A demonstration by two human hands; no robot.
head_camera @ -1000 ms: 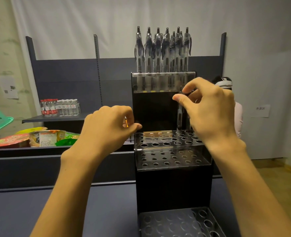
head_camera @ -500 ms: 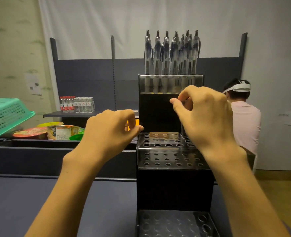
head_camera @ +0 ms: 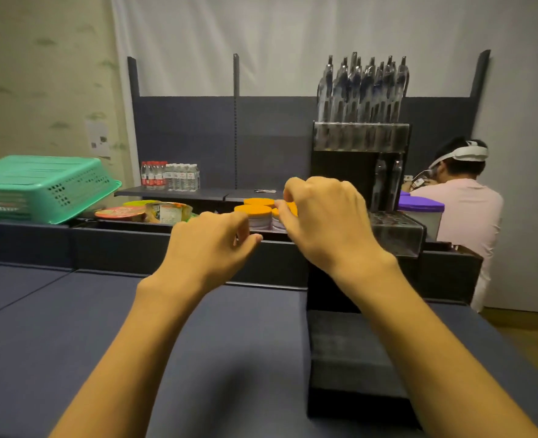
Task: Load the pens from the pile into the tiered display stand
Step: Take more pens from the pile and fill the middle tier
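The black tiered display stand (head_camera: pixel 340 165) stands at the right on the dark blue table. Its top tier is packed with several clear pens (head_camera: pixel 361 90). Two more pens (head_camera: pixel 388 181) stand upright in the middle tier's clear holed rack (head_camera: pixel 397 229). My right hand (head_camera: pixel 324 222) hovers left of that rack with fingers curled, thumb near the index tip, and nothing seen in it. My left hand (head_camera: pixel 210 248) is just left of it, curled with thumb against fingers; its palm side is hidden. No pile of pens is in view.
A dark low ledge (head_camera: pixel 119 241) runs behind the table, with orange-lidded jars (head_camera: pixel 255 213), snack bowls (head_camera: pixel 125 213) and a green basket (head_camera: pixel 40 188) beyond it. Water bottles (head_camera: pixel 169 177) stand on a far shelf. A person in a pink shirt (head_camera: pixel 463 210) sits behind the stand.
My right hand has let go of the pen in the middle tier and moved left, away from the stand, toward my left hand. The view has swung left.
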